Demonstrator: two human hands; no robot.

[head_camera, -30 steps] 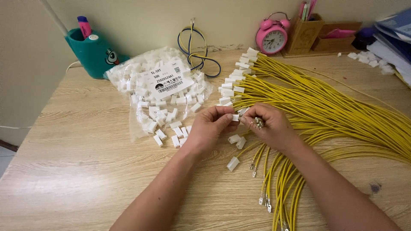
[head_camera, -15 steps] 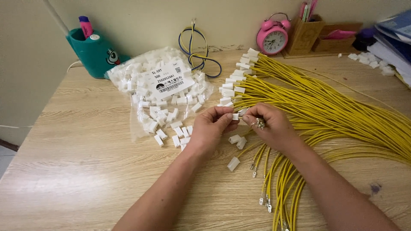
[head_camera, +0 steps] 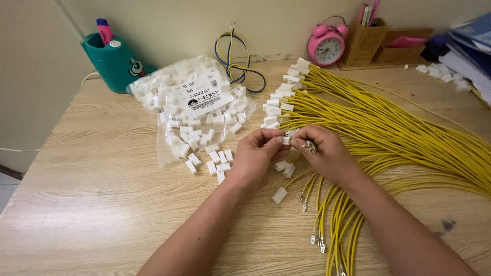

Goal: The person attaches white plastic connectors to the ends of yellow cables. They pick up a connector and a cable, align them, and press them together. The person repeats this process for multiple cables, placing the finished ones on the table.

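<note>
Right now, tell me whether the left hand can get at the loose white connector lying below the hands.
Probably yes: the loose white connector lies bare on the wooden table, just below the left hand, with nothing covering it.

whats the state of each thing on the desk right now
left hand: pinching a white connector
right hand: pinching the same connector
bag of connectors: open, pieces spilled out
yellow wires: bundled; far ends capped, near ends bare
alarm clock: upright

The clear plastic bag of small white connectors (head_camera: 197,110) lies on the light wooden table (head_camera: 92,204), left of the bundle of yellow wires (head_camera: 399,135). Behind the bundle stands the pink round alarm clock (head_camera: 326,47); the teal plastic cup (head_camera: 115,64) stands behind the bag.
</note>
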